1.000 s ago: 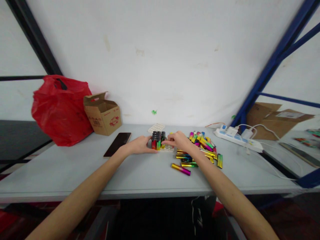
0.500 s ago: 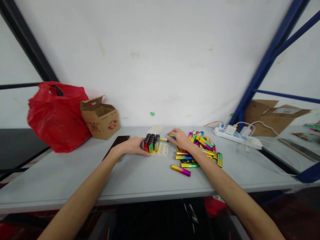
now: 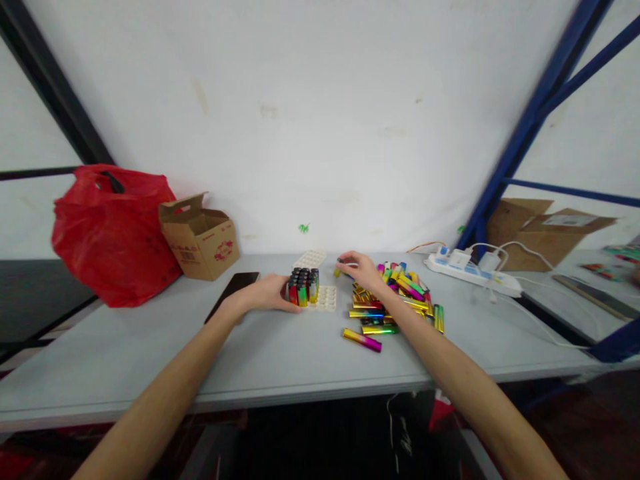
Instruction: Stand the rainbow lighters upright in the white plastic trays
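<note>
At a pale grey worktable, we see both bare arms reaching toward twelve o'clock. The left hand curves in a C at the nine o'clock edge of a block of upright lighters, thumb low along the near side, fingers partly hidden behind; it touches the block, but we cannot tell how firmly it grips. The right hand, bent at the wrist with knuckles up, pinches a yellow lighter with a dark top between thumb and fingertips, just off the block at about two o'clock.

The upright lighters stand packed, dark tops up, in the left part of a white tray; to three o'clock, its remaining cups are bare. A second tray lies near twelve o'clock from the block. Under and beside the right forearm, at three o'clock, we find a loose pile of lighters in gold, purple, green and red.

Toward ten o'clock, a cardboard box stands with its flaps raised, its floor hidden from us, next to a bulging red bag. A phone lies partly under the left wrist.
</note>
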`<state>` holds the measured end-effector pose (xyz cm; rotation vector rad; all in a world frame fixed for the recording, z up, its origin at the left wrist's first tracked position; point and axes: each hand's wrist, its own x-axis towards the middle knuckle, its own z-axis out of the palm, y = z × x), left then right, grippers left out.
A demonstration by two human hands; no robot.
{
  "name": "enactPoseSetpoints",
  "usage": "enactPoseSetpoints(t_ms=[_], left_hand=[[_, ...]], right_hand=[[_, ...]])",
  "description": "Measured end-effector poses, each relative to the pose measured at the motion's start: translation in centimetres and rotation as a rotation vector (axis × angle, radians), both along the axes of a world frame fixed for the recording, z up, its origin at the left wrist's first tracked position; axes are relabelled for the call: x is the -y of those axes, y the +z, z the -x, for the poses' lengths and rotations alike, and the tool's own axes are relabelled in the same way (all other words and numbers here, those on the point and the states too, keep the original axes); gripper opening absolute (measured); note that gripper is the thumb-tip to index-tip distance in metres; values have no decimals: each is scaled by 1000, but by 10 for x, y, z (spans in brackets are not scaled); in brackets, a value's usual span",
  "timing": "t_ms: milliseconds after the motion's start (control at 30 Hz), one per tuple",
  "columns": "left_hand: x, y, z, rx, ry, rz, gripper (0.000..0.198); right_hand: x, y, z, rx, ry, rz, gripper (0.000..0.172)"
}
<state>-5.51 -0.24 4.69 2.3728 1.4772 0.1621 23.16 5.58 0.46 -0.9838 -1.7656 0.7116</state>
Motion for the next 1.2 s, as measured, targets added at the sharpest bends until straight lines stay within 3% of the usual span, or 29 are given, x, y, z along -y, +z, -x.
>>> enactPoseSetpoints(t_ms=[133,233,433,567,700,867,1067,1200], left_hand=[[1,-10,-11,50,-9,-42,66],[3,-17,-19,64,-20,-102,67],[3,-19,-21,68,-37,-121,69],[2,-20,-20,46,-38,-120,71],[2,-20,-20,37,-32,-114,72],[3,-20,-20,43,-28,-114,70],[1,-22,-19,59,-39,-122,68],[-1,-25,-18,84,-40,-115,69]], right_hand=[[11,13,4,-394,149,214,39],[22,21,11,-485,251,316,45],[31,25,18,-376,313,405,45],[29,21,19,-282,169,431,62],[28,17,21,-237,87,351,57],[29,14,23,-160,110,296,49],[27,11,22,-167,123,328,62],[31,15,21,-160,214,236,63]])
